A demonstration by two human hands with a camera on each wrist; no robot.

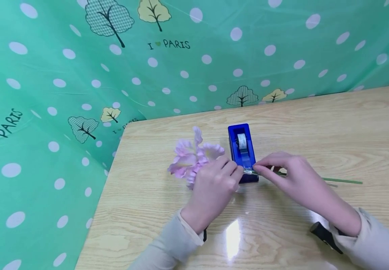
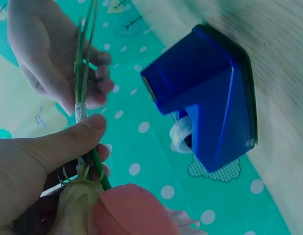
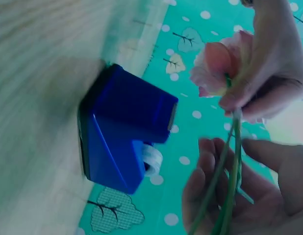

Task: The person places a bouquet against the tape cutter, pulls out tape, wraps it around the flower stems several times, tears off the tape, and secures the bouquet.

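My left hand [image 1: 218,178] pinches a small bunch of artificial flowers just below the heads. Pale pink-purple petals [image 1: 194,155] spread out on its far left side, and a coral-pink flower [image 2: 134,213] shows in the left wrist view. Shiny clear tape [image 2: 80,111] wraps the green stems [image 3: 235,169] beside the left thumb. The right hand [image 1: 290,170] has its thumb and fingers curled round the stems at the tape; their loose ends stick out to its right. Just behind both hands stands a blue tape dispenser [image 1: 232,137] with a tape roll [image 1: 242,141] in it.
A light wood-grain table [image 1: 140,150] lies under everything. Green cloth [image 1: 181,78] with white dots and printed trees hangs along its back and left edges. A black wrist-worn device [image 1: 326,236] sits at the right sleeve.
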